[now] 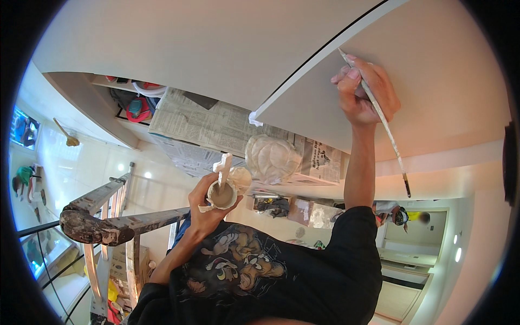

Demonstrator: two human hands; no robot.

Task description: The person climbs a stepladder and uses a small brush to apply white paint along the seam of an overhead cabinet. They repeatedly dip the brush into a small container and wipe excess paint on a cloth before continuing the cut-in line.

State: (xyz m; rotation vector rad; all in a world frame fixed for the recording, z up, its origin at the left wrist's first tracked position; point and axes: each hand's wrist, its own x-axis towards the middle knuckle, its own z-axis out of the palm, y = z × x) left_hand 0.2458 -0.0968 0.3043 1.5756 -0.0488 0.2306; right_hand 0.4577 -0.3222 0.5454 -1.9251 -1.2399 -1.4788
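Note:
My right hand [372,93] is raised against the pale panel overhead and closed round a slim, paint-smeared paintbrush [388,125]. Its pointed tip lies by the white edge strip [319,64], which runs beside a dark gap; whether it touches cannot be told. The dark far end of the brush hangs down past my wrist. Lower and to the left, my left hand [201,219] is wrapped round a small cup [222,201] of greyish-beige paint. A white-coated flat stick [222,165] stands up from the cup's far rim.
Newspaper [200,122] covers a cabinet top, with a crumpled plastic-wrapped bundle [272,158] on it. A paint-stained stepladder [146,221] stands at my left. Shelves with bags [138,108] lie beyond. Another person [400,215] is in the background at right, near a doorway.

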